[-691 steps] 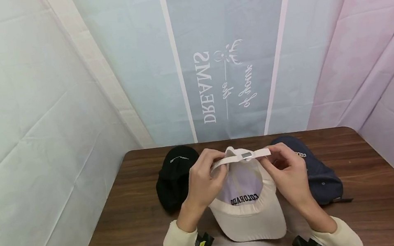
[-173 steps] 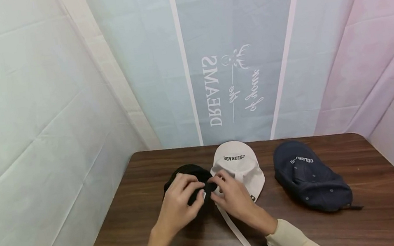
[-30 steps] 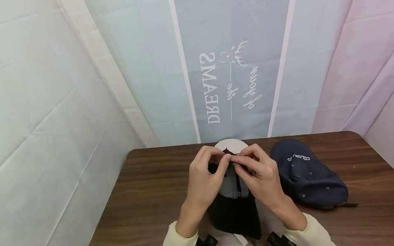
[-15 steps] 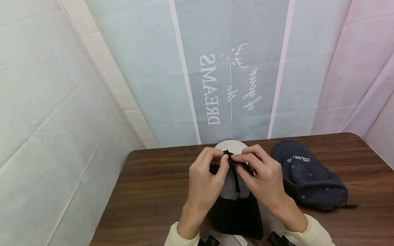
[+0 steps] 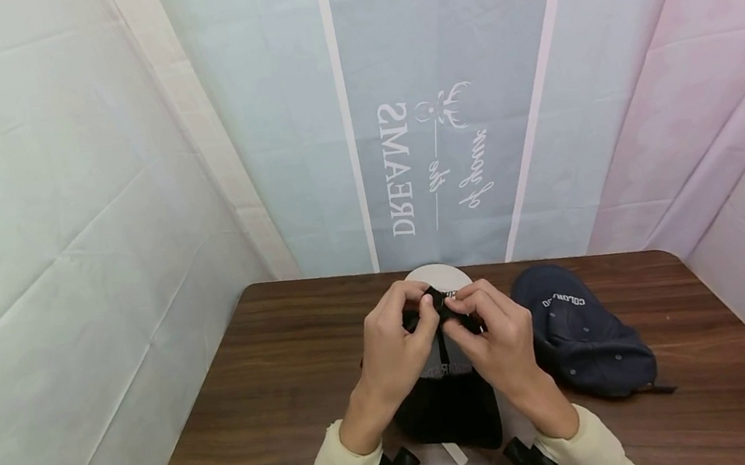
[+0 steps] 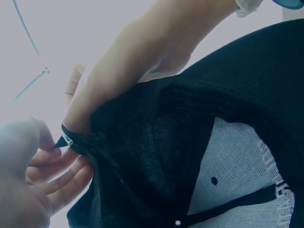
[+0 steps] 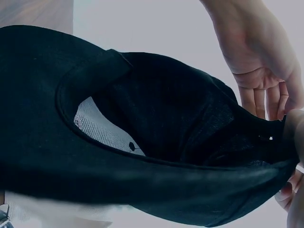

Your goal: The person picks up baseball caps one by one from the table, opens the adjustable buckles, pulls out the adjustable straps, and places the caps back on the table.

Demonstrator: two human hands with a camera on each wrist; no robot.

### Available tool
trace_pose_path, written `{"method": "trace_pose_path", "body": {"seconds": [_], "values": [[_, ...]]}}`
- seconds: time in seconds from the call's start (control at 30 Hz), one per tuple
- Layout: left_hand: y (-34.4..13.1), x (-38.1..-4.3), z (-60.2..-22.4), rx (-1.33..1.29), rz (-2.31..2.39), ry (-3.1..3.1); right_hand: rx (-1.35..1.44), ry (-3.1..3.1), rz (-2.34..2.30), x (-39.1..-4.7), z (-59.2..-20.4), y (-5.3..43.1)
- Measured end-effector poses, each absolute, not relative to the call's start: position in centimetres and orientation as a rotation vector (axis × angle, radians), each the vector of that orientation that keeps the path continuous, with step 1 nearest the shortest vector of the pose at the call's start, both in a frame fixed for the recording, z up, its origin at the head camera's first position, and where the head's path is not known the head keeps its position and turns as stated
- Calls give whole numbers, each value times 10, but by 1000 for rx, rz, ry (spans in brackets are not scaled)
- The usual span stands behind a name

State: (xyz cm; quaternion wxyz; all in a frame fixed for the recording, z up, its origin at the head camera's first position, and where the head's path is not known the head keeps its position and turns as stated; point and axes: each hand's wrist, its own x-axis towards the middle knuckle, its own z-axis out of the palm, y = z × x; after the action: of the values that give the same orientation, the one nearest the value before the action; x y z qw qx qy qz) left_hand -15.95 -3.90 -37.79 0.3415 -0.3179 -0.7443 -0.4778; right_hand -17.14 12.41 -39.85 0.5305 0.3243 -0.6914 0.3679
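Note:
Both hands hold a black baseball cap (image 5: pixel 449 415) by its back strap (image 5: pixel 435 304), with the brim toward the person and the hollow inside showing. My left hand (image 5: pixel 394 343) pinches one side of the strap between thumb and fingers. On the other side, my right hand (image 5: pixel 499 334) pinches too, its fingertips close beside the left's. A small metal piece (image 6: pixel 68 139) glints at the strap in the left wrist view. Grey mesh lining (image 7: pixel 107 128) and a dark eyelet show inside the crown in the right wrist view. The fingers partly hide the strap.
Behind the black cap is a white cap (image 5: pixel 436 277), mostly covered in the head view, its loose white strap end (image 5: pixel 455 454) poking out below. A navy cap (image 5: pixel 586 330) lies to the right on the brown wooden table (image 5: pixel 261 404). Fabric walls (image 5: pixel 287 118) enclose the table.
The white cap, held by its strap at first, later lies down with its strap loose. The black cap has come from the left to the middle. Lately only the fingers shift slightly at its strap.

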Motion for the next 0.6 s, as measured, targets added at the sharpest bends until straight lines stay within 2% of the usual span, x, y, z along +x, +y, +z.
{"method": "trace_pose_path", "body": {"seconds": [0.6], "values": [[-37,-156,-378,-861,-1273,-1892,792,-1603,872,-168,-399,119]]}}
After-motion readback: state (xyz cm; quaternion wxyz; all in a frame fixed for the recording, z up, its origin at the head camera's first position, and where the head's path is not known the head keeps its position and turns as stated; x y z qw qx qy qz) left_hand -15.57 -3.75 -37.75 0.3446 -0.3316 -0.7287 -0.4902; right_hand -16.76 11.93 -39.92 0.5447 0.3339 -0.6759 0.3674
